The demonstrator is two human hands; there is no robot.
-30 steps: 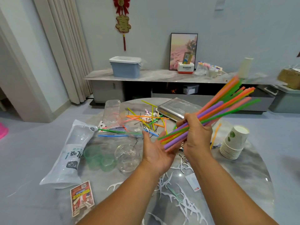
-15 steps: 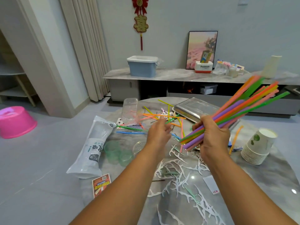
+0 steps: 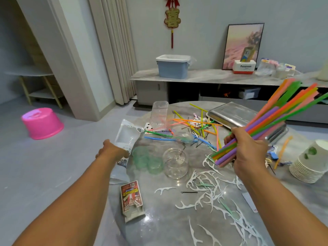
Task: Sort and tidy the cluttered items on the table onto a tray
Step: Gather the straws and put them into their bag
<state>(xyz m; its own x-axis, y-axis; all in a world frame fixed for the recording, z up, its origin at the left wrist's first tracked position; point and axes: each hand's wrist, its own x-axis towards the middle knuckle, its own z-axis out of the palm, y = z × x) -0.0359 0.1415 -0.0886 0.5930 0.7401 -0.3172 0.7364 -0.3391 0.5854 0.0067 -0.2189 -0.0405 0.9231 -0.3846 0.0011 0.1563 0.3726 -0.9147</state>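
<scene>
Straws (image 3: 198, 124) litter marble table (image 3: 159, 226); pink stool (image 3: 42, 123) on grey floor (image 3: 53, 166)

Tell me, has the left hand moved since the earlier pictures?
Yes. The left hand has gone leftward, away from the straw bundle in the right hand, passing over the clear glass jar to the white plastic bag at the table's left edge.

A glossy, marble-patterned desk (image 3: 159, 228) reflects light. At upper right sits a shiny metal tray (image 3: 229, 113). Smooth coloured plastic straws (image 3: 266, 128) fan out at right. Centre holds a clear plastic cup (image 3: 174, 163); matt paper cups (image 3: 310, 164) stack at far right.
</scene>
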